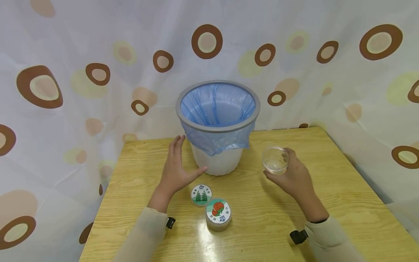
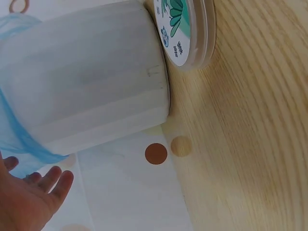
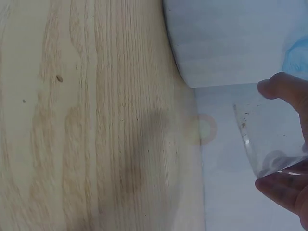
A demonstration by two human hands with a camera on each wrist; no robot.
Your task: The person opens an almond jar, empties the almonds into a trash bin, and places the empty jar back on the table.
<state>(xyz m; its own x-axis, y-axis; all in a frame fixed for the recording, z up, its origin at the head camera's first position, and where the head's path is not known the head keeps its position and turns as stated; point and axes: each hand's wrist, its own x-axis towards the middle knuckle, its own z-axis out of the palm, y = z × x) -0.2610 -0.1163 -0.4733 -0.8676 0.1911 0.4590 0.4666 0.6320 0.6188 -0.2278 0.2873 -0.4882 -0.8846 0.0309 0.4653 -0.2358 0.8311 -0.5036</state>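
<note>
My right hand (image 1: 296, 178) grips a small clear round cup (image 1: 274, 161) above the table, right of the bin. In the right wrist view, thumb and fingers sit on either side of the cup (image 3: 269, 134), which shows a few dark specks. Beside the bin's left side, my left hand (image 1: 178, 173) holds nothing, its fingers extended and thumb spread. The white bin (image 1: 216, 163) has a grey rim (image 1: 217, 129) and a blue plastic bag (image 1: 212, 142) lining it. In front of it lies a round lid (image 1: 201, 195) with a green picture, beside a round container (image 1: 218, 216) with a tomato label.
A pale wooden table (image 1: 262, 225) carries everything. Behind it and along both sides hangs a white curtain (image 1: 131, 47) with brown, peach and yellow spots. The bin stands close to the rear curtain, near the table's back edge.
</note>
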